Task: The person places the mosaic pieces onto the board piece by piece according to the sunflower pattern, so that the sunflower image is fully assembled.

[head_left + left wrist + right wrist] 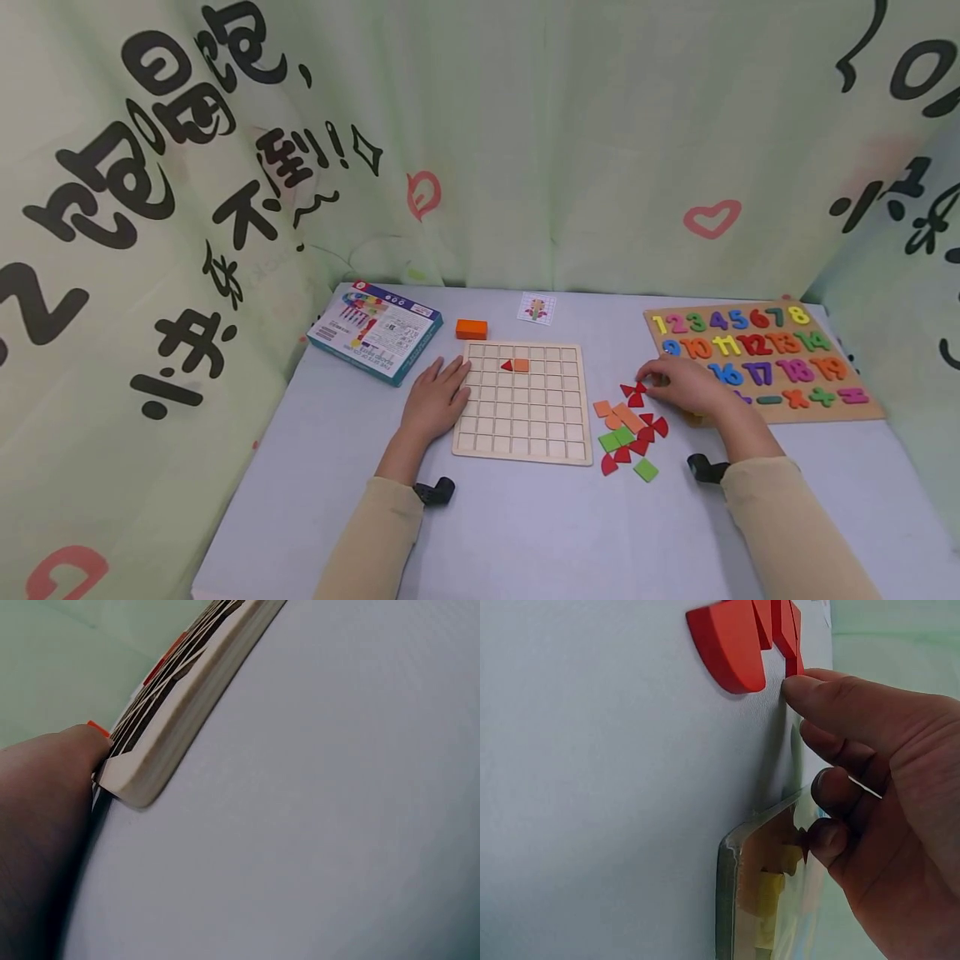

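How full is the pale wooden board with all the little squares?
Nearly empty: the pale wooden grid board holds only one red triangular piece and one orange square piece; the rest that shows is bare.

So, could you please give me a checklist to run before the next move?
1. Grid board steadied: ok; the left hand rests on its left edge.
2. Pattern card uncovered: ok; it lies beyond the board.
3. Red piece gripped: cannot tell; the right hand partly hides the contact.
4. Loose pieces spread apart: not ok; several are bunched.
5. Red triangle and orange square matching the card: cannot tell; its picture is too small.
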Action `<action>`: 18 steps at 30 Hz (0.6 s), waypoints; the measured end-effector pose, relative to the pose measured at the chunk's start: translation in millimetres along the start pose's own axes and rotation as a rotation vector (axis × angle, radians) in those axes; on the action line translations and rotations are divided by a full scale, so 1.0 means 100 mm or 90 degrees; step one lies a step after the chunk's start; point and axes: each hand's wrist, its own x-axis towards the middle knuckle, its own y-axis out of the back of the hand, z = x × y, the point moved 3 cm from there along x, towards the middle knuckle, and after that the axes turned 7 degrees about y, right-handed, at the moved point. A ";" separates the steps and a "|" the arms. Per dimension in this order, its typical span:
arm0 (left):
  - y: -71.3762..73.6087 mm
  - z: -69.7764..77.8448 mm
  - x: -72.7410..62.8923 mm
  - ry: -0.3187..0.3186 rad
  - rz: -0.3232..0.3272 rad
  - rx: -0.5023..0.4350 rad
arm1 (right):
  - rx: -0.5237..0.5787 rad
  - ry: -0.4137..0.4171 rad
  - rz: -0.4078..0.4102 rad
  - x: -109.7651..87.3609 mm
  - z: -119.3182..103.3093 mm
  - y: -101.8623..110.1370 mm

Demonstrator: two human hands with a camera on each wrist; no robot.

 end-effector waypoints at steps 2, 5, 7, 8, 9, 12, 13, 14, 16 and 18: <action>0.01 0.00 -0.01 0.000 0.000 -0.003 | -0.005 0.000 0.002 0.00 0.01 -0.01; 0.01 0.00 -0.01 0.002 -0.003 -0.005 | -0.007 0.006 0.001 0.00 0.02 -0.02; 0.01 0.00 -0.02 0.002 -0.005 -0.003 | -0.007 0.006 0.000 0.01 0.03 -0.03; 0.01 0.00 -0.02 0.002 -0.006 -0.002 | -0.007 0.009 -0.002 0.01 0.03 -0.04; 0.01 0.01 -0.02 0.001 -0.006 -0.003 | -0.006 0.012 -0.003 0.01 0.03 -0.04; 0.01 0.01 -0.01 -0.001 -0.004 -0.003 | -0.007 0.018 -0.005 0.01 0.02 -0.04; 0.02 0.01 -0.01 -0.001 -0.003 -0.004 | -0.007 0.020 -0.004 0.01 0.02 -0.04; 0.02 0.01 -0.01 -0.001 -0.003 -0.005 | -0.007 0.024 -0.005 0.01 0.01 -0.03; 0.02 0.01 -0.01 -0.001 -0.003 -0.004 | -0.006 0.022 -0.003 0.02 0.01 -0.03; 0.03 0.01 -0.01 0.000 -0.004 -0.004 | -0.004 0.021 -0.005 0.02 0.01 -0.02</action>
